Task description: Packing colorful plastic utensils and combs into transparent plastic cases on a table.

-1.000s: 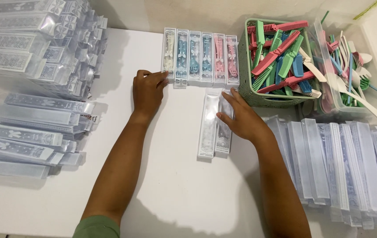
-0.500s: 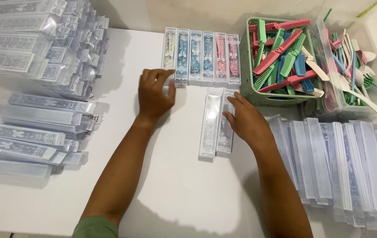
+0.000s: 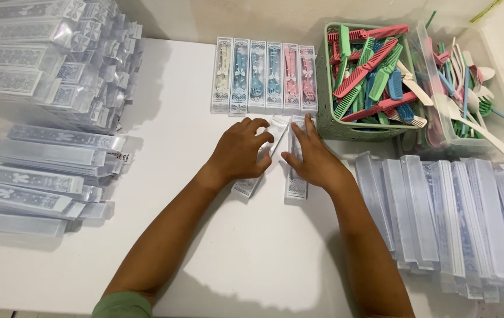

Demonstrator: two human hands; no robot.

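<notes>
White tabletop spreads under both hands. At its middle the left hand lies with fingers curled over one clear plastic sleeve pack, its thumb and forefinger pinching the pack's upper end; whether it truly grips or only presses is hard to tell. Just beside it the right hand rests flat, fingers spread narrow, pressing a second sleeve pack to the table. The two packs lie side by side, nearly touching. Beyond the fingertips stands a row of six filled packs, cream, blue and pink. To the right of that row sits a green basket of combs, then a clear tub of spoons and forks. Empty sleeves overlap along the right forearm. Stacks of packed sleeves crowd the left edge.
</notes>
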